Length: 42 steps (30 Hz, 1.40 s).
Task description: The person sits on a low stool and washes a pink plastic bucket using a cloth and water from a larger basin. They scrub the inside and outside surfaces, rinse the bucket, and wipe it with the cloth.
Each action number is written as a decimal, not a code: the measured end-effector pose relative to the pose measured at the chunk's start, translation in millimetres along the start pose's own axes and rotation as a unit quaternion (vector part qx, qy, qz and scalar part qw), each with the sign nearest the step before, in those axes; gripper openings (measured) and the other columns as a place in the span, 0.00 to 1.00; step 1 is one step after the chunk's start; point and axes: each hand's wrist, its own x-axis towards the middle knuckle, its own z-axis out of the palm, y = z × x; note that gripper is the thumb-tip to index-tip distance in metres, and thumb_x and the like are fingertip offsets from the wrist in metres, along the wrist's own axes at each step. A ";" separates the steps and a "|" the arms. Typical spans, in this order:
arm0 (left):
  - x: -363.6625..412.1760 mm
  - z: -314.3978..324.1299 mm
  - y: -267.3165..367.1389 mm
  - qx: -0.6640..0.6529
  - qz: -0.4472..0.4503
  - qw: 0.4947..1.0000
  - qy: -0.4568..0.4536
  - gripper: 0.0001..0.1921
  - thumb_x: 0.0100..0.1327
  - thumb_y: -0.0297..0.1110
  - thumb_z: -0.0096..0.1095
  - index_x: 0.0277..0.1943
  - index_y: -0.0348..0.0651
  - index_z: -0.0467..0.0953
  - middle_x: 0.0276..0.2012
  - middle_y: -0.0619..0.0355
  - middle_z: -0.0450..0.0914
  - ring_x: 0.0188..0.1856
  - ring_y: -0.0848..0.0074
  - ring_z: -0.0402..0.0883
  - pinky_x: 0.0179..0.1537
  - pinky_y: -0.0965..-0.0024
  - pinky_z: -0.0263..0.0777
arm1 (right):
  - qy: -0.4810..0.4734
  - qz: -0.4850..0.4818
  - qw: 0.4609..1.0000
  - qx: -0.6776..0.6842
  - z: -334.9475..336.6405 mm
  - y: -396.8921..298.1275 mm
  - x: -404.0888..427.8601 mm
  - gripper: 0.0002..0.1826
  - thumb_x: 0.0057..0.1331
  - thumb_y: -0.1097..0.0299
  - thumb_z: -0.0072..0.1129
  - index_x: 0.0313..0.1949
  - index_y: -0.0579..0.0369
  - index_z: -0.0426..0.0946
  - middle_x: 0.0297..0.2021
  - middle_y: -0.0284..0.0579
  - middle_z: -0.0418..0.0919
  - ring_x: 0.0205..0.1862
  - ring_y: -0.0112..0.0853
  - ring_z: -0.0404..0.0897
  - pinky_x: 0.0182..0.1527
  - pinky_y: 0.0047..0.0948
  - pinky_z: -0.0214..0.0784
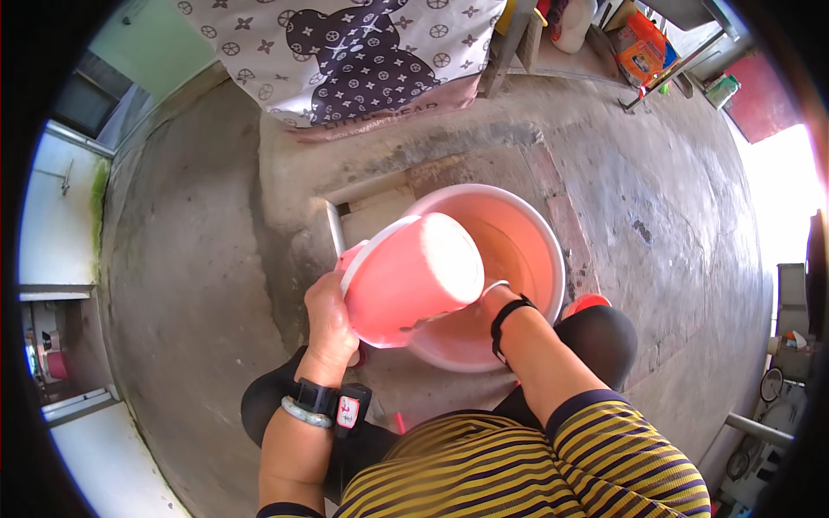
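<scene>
My left hand (329, 318) grips the rim of a pink plastic bucket (408, 285), which is tilted on its side, its pale base facing up and to the right. The bucket's opening faces away to the left, so its inside is hidden. Below it on the floor stands a large pink basin (528, 226) with a pale rim and what looks like water in the bottom. Only the back of my right hand (497, 298) shows, reaching down over the basin; its fingers are hidden behind the bucket, so I cannot see whether they hold anything.
A recessed channel (379, 210) with a raised edge lies beyond the basin. A small red container (588, 302) sits by my right knee. A bear-print curtain (369, 65) hangs ahead. An orange packet (644, 52) lies at the upper right, on the concrete floor's far side.
</scene>
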 end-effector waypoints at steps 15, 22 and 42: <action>-14.4 41.8 0.4 0.012 0.018 1.000 -0.005 0.12 0.68 0.26 0.46 0.41 0.26 0.77 0.44 0.48 0.81 0.44 0.67 0.83 0.49 0.63 0.79 | 0.092 -0.200 0.734 0.642 -182.9 -54.9 -126.1 0.18 0.70 0.65 0.58 0.54 0.65 0.78 0.43 0.46 0.83 0.39 0.30 0.84 0.40 0.32 0.81; -5.1 50.2 -17.2 0.160 0.073 0.984 0.022 0.13 0.71 0.30 0.50 0.37 0.29 0.78 0.32 0.56 0.79 0.33 0.76 0.76 0.35 0.68 0.73 | 0.223 -0.248 0.693 0.639 -185.0 -81.6 -138.0 0.16 0.69 0.67 0.60 0.52 0.63 0.81 0.38 0.43 0.83 0.34 0.27 0.82 0.36 0.26 0.77; 1.7 68.6 -22.5 0.031 0.034 0.999 -0.004 0.14 0.72 0.28 0.48 0.48 0.26 0.78 0.48 0.48 0.81 0.47 0.68 0.82 0.51 0.64 0.77 | 0.495 -0.386 0.778 0.029 -132.1 -87.0 -200.3 0.14 0.56 0.76 0.65 0.43 0.55 0.80 0.30 0.46 0.78 0.31 0.46 0.81 0.33 0.40 0.75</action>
